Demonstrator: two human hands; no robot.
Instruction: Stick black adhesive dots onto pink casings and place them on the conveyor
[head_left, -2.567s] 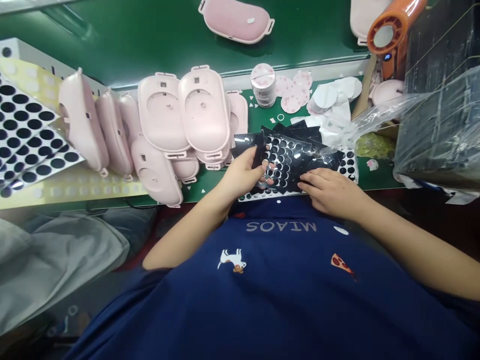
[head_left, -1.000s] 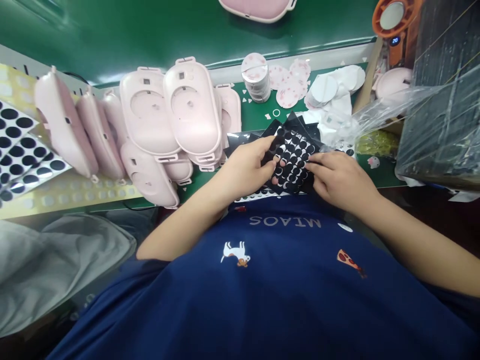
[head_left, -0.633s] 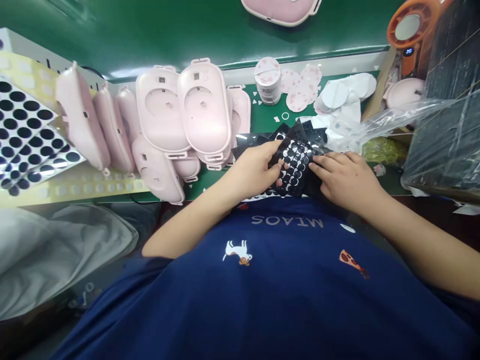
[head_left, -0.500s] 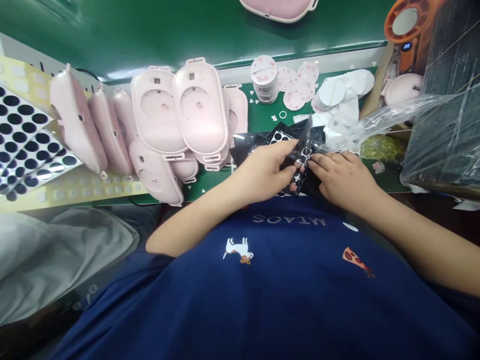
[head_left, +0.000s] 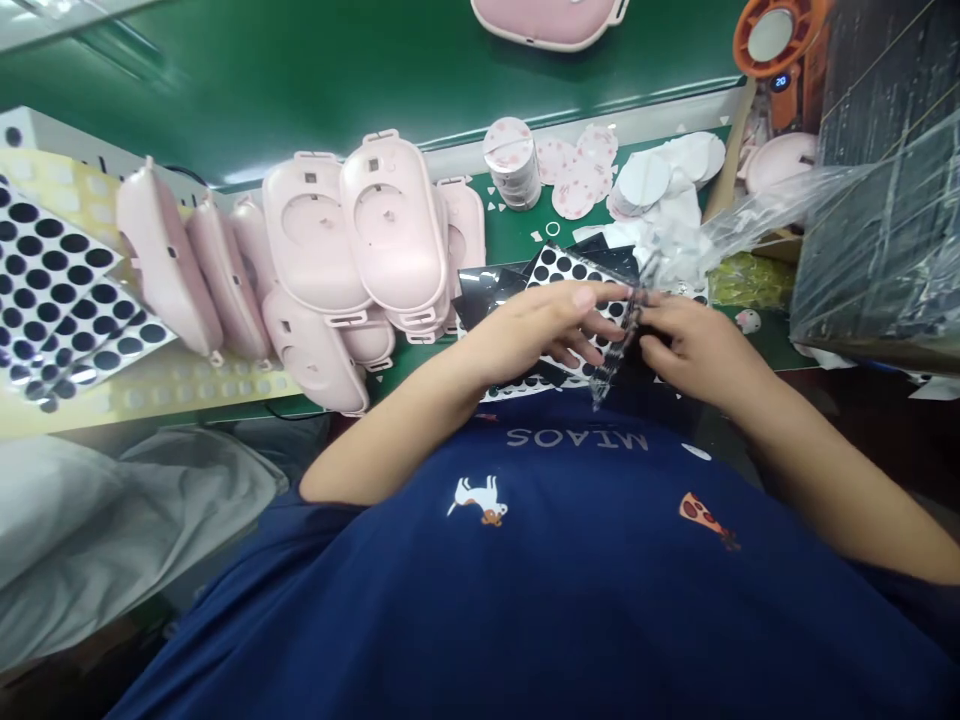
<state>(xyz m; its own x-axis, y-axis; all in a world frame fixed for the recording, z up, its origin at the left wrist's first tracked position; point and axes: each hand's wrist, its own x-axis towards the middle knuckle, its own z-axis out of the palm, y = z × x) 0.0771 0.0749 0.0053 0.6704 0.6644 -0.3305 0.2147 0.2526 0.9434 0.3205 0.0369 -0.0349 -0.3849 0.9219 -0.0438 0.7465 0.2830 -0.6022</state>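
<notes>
My left hand (head_left: 551, 325) reaches in from the left, fingers stretched and somewhat apart, over a white sheet of black round stickers (head_left: 574, 268). Its index fingertip meets the upper part of a crumpled clear film (head_left: 616, 362). My right hand (head_left: 694, 345) is closed at the film's other side, thumb and fingers pinched on it. The film stands tilted between both hands, its lower corner near my shirt. Beneath lie dark sheets (head_left: 480, 290), partly covered by my left hand and forearm.
Pink plastic shells (head_left: 397, 225) are stacked at left centre, with more on edge beside other dotted sheets (head_left: 60, 290). A stack of round patterned pieces (head_left: 512, 165) stands behind my hands. At right are an orange fan (head_left: 772, 40) and a plastic-wrapped dark block (head_left: 885, 200).
The clear film has come up between my hands and now tilts toward the right hand. My left fingers have loosened and spread. More of the dotted sheet shows.
</notes>
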